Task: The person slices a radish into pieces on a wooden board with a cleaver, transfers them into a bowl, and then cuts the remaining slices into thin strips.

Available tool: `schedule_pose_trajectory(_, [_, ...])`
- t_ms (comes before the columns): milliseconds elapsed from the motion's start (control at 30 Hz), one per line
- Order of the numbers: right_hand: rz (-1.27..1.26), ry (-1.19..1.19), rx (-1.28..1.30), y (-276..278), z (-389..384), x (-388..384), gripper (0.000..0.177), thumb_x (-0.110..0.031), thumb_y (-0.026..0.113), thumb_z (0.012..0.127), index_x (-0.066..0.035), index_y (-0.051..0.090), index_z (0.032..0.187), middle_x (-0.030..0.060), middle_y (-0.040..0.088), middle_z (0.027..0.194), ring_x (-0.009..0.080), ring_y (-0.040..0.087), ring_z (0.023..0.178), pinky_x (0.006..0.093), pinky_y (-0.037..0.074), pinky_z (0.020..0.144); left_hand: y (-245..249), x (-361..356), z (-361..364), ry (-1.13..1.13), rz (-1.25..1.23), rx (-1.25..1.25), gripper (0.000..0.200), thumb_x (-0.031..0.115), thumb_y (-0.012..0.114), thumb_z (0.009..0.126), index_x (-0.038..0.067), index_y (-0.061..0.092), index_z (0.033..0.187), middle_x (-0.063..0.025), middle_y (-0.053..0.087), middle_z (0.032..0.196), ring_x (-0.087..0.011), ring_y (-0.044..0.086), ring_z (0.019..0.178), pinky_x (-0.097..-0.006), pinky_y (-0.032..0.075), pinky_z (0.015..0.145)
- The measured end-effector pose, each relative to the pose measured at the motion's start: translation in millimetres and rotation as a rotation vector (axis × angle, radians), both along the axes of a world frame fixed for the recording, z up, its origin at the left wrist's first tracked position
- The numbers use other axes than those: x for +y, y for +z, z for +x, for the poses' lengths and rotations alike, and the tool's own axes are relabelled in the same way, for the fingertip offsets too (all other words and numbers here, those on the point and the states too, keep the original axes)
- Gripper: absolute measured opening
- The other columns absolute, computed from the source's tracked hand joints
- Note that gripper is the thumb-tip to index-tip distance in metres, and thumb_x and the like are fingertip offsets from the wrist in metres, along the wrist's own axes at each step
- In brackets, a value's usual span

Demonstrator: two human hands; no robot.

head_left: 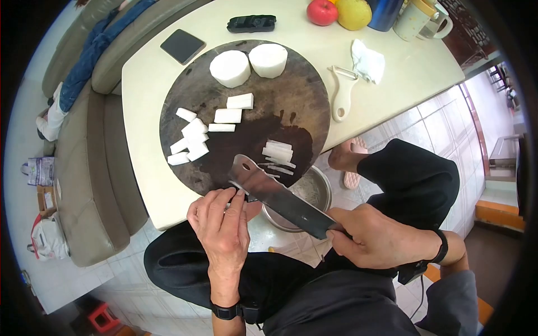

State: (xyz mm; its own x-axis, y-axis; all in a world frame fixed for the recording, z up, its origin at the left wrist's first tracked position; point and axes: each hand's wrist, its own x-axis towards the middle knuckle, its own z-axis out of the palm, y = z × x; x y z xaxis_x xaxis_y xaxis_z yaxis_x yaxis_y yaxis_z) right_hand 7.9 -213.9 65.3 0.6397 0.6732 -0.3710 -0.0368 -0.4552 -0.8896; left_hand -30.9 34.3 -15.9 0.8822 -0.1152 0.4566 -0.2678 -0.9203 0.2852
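My right hand (pixel 372 235) is wrapped around the handle of a cleaver (pixel 280 199), whose dark blade reaches up and left over the near edge of a round wooden cutting board (pixel 305 84). Close to the blade's far end, my left hand (pixel 221 227) has its fingers bent together at the board's edge; a white sliver shows by the fingertips, but what they hold is mostly hidden. Thin white slices (pixel 278 151) lie just beyond the blade. White radish-like blocks (pixel 228 116) and smaller chunks (pixel 193 131) are at left, and two thick white rounds (pixel 230 68) stand at the back.
A metal bowl (pixel 325 193) sits below the table edge, partly under the cleaver. On the cream table (pixel 145 112) are a peeler (pixel 343 95), a white cloth (pixel 368 61), a phone (pixel 182 46), a black bundle (pixel 251 23), fruit (pixel 322 11) and mugs (pixel 414 19).
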Motion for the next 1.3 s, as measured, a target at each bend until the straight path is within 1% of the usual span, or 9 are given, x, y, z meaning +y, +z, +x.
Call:
schedule_pose_trajectory(133, [0.032, -0.033, 0.058, -3.7, -2.9, 1.4, 0.013, -0.005, 0.053, 0.09, 0.008, 0.05, 0.088, 0.0198, 0.048, 0.05, 0.0407, 0.053, 0.048, 0.0447, 0.041, 0.049, 1.9, -3.5, 1.7, 0.025, -0.013, -0.017, 0.018, -0.001, 0.072, 0.076, 0.0, 0.071, 0.094, -0.0076, 0.066, 0.099, -0.026, 0.061, 0.098, -0.039, 0.042, 0.089])
schedule_pose_trajectory(400, [0.009, -0.024, 0.093, -1.7, -2.3, -0.4, 0.015, -0.007, 0.052, 0.09, 0.008, 0.05, 0.087, 0.0196, 0.047, 0.05, 0.0393, 0.053, 0.047, 0.0443, 0.04, 0.047, -2.1, -3.5, 0.8, 0.029, 0.001, -0.024, 0.016, 0.001, 0.072, 0.078, 0.0, 0.071, 0.094, -0.0083, 0.068, 0.1, -0.0255, 0.062, 0.101, -0.0396, 0.042, 0.092])
schedule_pose_trajectory(600, [-0.003, -0.024, -0.011, -1.8, -7.8, 4.3, 0.015, -0.007, 0.054, 0.089, 0.008, 0.051, 0.088, 0.0215, 0.05, 0.052, 0.0407, 0.055, 0.049, 0.0455, 0.042, 0.048, -3.4, -3.9, 0.7, 0.023, -0.018, -0.027, 0.016, 0.0, 0.071, 0.078, -0.001, 0.071, 0.094, -0.0089, 0.068, 0.1, -0.0257, 0.062, 0.101, -0.0402, 0.042, 0.092])
schedule_pose_trajectory(667, [-0.054, 0.053, -0.113, 0.4, -8.8, 6.8, 0.016, -0.005, 0.056, 0.086, 0.009, 0.05, 0.088, 0.0219, 0.052, 0.054, 0.0416, 0.057, 0.051, 0.047, 0.044, 0.05, -3.6, -3.7, 1.0, 0.014, -0.023, -0.031, 0.016, -0.001, 0.071, 0.078, -0.001, 0.071, 0.094, -0.009, 0.068, 0.1, -0.026, 0.062, 0.101, -0.0402, 0.042, 0.092])
schedule_pose_trajectory(900, [-0.189, 0.156, -0.205, 0.4, -10.9, 31.2, 0.019, -0.003, 0.059, 0.078, 0.01, 0.051, 0.087, 0.0267, 0.057, 0.06, 0.0437, 0.062, 0.059, 0.0488, 0.049, 0.055, -5.5, -1.8, -0.4, -0.002, -0.053, -0.037, 0.02, -0.003, 0.07, 0.074, -0.002, 0.07, 0.094, -0.0096, 0.068, 0.1, -0.027, 0.062, 0.101, -0.0423, 0.041, 0.093])
schedule_pose_trajectory(1000, [-0.179, 0.134, -0.351, -0.1, -10.7, 40.4, 0.02, -0.003, 0.059, 0.077, 0.011, 0.051, 0.087, 0.0286, 0.058, 0.061, 0.0448, 0.062, 0.06, 0.049, 0.05, 0.056, -8.0, -1.8, -2.6, -0.004, -0.068, -0.04, 0.023, -0.004, 0.069, 0.072, -0.001, 0.07, 0.094, -0.0094, 0.067, 0.101, -0.0269, 0.062, 0.102, -0.0437, 0.04, 0.094])
schedule_pose_trajectory(1100, [-0.243, 0.192, -0.347, 8.0, -12.7, 33.1, 0.019, -0.001, 0.059, 0.075, 0.012, 0.05, 0.085, 0.0288, 0.057, 0.06, 0.0453, 0.062, 0.06, 0.0488, 0.05, 0.056, -6.8, -1.8, 0.0, 0.0, -0.07, -0.049, 0.019, -0.002, 0.071, 0.073, -0.001, 0.07, 0.093, -0.0103, 0.067, 0.101, -0.0281, 0.062, 0.101, -0.0421, 0.041, 0.093])
schedule_pose_trajectory(1167, [-0.174, 0.123, -0.18, 12.9, -10.7, 16.4, 0.016, -0.001, 0.057, 0.079, 0.012, 0.05, 0.086, 0.0272, 0.056, 0.058, 0.0446, 0.061, 0.058, 0.0481, 0.047, 0.054, -7.7, -2.8, -0.7, 0.014, -0.069, -0.059, 0.016, -0.001, 0.073, 0.075, -0.001, 0.069, 0.091, -0.0112, 0.067, 0.1, -0.0291, 0.062, 0.101, -0.0404, 0.042, 0.093])
schedule_pose_trajectory(1300, [-0.084, 0.004, -0.087, 17.9, -8.1, -2.1, 0.014, -0.003, 0.055, 0.085, 0.01, 0.051, 0.088, 0.0239, 0.055, 0.056, 0.0442, 0.056, 0.055, 0.0461, 0.044, 0.051, -10.0, -0.3, -1.6, 0.023, -0.167, -0.063, 0.021, 0.002, 0.074, 0.075, 0.0, 0.07, 0.096, -0.0102, 0.067, 0.102, -0.029, 0.062, 0.101, -0.0418, 0.041, 0.094])
